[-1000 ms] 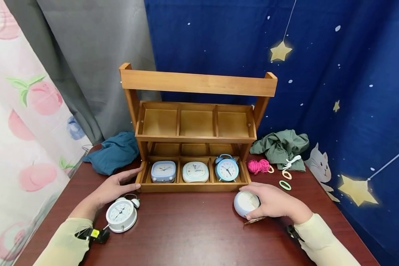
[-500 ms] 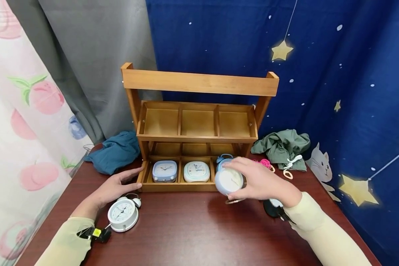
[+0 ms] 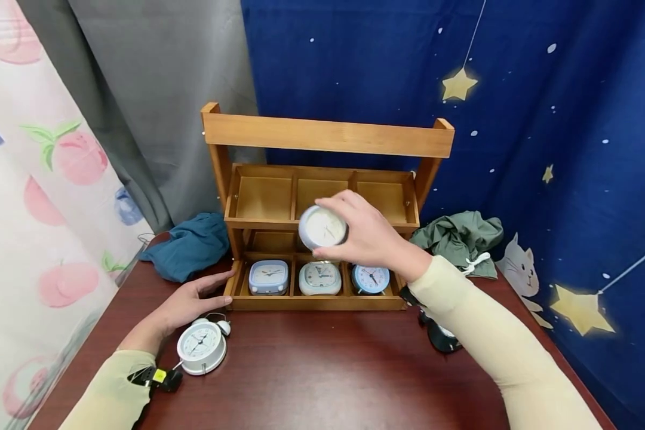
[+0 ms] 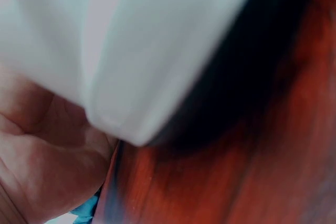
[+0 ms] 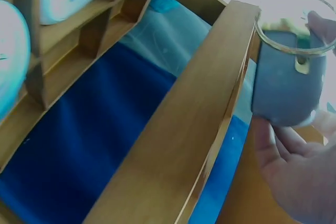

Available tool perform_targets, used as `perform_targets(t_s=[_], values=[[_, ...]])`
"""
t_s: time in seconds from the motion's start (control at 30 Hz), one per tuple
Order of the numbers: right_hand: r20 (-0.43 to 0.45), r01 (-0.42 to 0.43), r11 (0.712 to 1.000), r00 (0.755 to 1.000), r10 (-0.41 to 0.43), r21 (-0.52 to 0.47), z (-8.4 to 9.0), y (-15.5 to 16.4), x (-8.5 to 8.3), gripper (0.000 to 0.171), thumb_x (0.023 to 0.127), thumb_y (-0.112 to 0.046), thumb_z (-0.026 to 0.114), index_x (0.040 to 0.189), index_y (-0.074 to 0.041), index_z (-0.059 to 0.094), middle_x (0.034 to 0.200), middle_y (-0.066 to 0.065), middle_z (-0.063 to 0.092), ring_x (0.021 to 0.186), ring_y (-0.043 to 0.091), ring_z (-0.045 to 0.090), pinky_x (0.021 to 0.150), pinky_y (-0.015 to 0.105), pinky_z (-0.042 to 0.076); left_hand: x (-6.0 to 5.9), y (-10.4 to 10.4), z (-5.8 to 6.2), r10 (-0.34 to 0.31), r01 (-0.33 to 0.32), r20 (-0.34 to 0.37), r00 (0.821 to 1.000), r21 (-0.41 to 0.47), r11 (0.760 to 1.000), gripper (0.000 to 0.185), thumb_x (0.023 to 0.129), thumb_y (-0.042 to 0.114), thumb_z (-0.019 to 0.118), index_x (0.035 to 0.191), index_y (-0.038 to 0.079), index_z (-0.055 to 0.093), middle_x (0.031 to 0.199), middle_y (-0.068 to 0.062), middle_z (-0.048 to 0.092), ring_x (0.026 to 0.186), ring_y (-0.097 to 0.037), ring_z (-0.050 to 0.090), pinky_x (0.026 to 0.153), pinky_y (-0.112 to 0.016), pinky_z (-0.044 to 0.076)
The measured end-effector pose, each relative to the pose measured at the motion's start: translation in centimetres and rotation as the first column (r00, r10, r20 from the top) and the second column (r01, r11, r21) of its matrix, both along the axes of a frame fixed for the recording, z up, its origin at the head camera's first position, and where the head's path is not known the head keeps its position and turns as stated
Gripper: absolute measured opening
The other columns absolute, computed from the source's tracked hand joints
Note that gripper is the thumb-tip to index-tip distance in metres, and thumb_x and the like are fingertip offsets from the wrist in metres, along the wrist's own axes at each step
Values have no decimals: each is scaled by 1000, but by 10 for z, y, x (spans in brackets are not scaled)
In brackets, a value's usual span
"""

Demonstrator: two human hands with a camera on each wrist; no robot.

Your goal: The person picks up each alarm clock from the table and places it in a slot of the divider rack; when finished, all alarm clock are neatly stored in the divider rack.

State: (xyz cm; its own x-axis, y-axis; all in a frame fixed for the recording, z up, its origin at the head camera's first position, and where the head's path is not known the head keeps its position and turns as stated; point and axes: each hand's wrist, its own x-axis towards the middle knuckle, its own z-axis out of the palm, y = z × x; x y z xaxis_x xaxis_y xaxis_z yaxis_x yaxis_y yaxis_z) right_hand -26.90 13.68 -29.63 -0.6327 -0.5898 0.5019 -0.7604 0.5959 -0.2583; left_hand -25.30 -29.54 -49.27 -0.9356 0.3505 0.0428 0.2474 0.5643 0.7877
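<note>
My right hand (image 3: 369,236) grips a small round pale-blue clock (image 3: 322,227) by its rim, up in the air before the wooden rack's (image 3: 325,131) upper tray. From behind, the right wrist view shows this clock's grey-blue body (image 5: 287,87) and a thin metal ring on it. My left hand (image 3: 185,307) rests its extended fingers against the left end of the lower tray. Just below it stands a white twin-bell alarm clock (image 3: 200,346), which fills much of the left wrist view, blurred. The lower tray holds a blue square clock (image 3: 269,276), a white clock (image 3: 320,278) and a blue round clock (image 3: 371,279).
A black clock (image 3: 443,337) stands right of the rack, partly behind my right sleeve. Teal cloth (image 3: 188,248) lies at the back left, green cloth (image 3: 459,239) at the back right. Curtains hang behind the table (image 3: 301,370).
My right hand has lifted the pale-blue clock off the right side of the table, carrying it up and left to the rack's upper tray. The left hand stays at the lower tray.
</note>
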Motion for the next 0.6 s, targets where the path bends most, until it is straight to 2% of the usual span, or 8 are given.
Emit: perform_targets(t_s=[0.27,0.47,0.6], values=[[-54,62,994,996,-67,-94,12,-51,-33,92,81,-55,99,157,-17,64,132,9,61,115,25,61,94,43,55,-1,3,0,0,0,12,1000,4,1000,74,104,44,81,167,17,54,170,-13,51,158,-42,44,122,-66,40],[-145,65,991,986,-83,-119,12,-83,-54,92,83,-53,98,158,-13,62,141,13,59,125,29,59,99,42,55,-1,2,2,8,-8,19,1000,2,1000,74,103,43,81,167,18,54,171,-15,50,158,-45,42,122,-70,39],[-160,95,990,981,-111,-104,11,-101,-64,96,84,-56,96,161,-14,59,146,14,57,132,31,57,101,43,56,-1,0,2,7,-7,13,1000,-6,1000,74,104,43,81,168,19,53,171,-15,50,158,-45,42,122,-70,39]])
